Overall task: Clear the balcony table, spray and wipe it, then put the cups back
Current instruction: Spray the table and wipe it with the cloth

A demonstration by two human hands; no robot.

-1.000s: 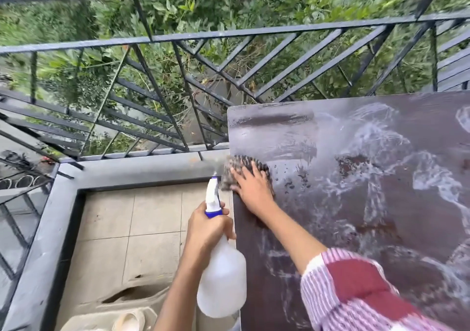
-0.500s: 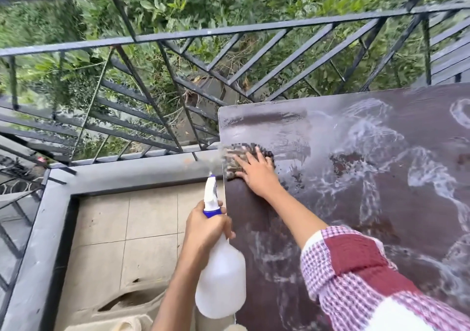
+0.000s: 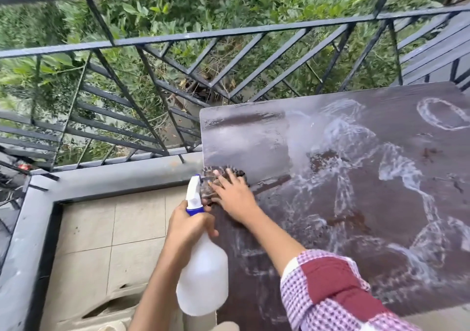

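Balcony corner, dark metal railing running along the far side with green foliage showing through the bars. Grey ledge is wrapping round the tiled floor at the left; the floor beside the desk is lying open toward that ledge.

Dark brown desk is filling the right half, its far edge sitting close under the railing and its left edge running down past both hands. White soapy streaks and rings are spreading over most of the top; the far-left corner is looking smeared and duller.

Right hand is pressing flat, fingers spread, on a dark nubby cloth right at the desk's left edge, the cloth partly hanging over it. Checked pink-and-red sleeve is crossing the near desk.

Left hand is wrapping round the neck of a white spray bottle, just off the desk's left edge above the floor, the nozzle nearly touching the cloth.

Cups: none appearing on the desk top in this view.
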